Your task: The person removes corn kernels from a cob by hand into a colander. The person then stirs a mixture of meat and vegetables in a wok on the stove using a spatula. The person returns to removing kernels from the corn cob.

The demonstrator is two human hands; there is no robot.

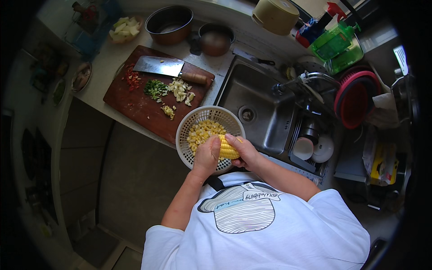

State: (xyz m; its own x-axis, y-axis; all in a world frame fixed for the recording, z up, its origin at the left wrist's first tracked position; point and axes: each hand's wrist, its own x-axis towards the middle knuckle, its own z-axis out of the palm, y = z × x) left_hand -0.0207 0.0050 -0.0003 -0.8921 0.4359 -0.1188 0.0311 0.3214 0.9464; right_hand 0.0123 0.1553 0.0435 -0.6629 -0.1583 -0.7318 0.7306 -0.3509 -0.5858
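Observation:
Between my two hands is a yellow corn cob (228, 148), held over a white plastic colander (181, 126). My left hand (206, 154) grips the cob's left end, its thumb against the rows. Around the right end my right hand (248, 153) is closed, with the thumb lying on top. Loose corn kernels (204, 131) cover part of the colander's bottom. The colander stands at the counter's front edge, between a wooden cutting board (135, 104) and a stainless steel sink (266, 125). My hands hide part of the cob and of the colander's near side.
A cleaver (160, 66) lies on the board beside chopped red pepper (132, 78), green onion (155, 88) and garlic (179, 88). Two pots (168, 27) (216, 40) stand behind. Right of the sink are a dish rack (300, 162) with bowls and a red plastic basket (356, 98).

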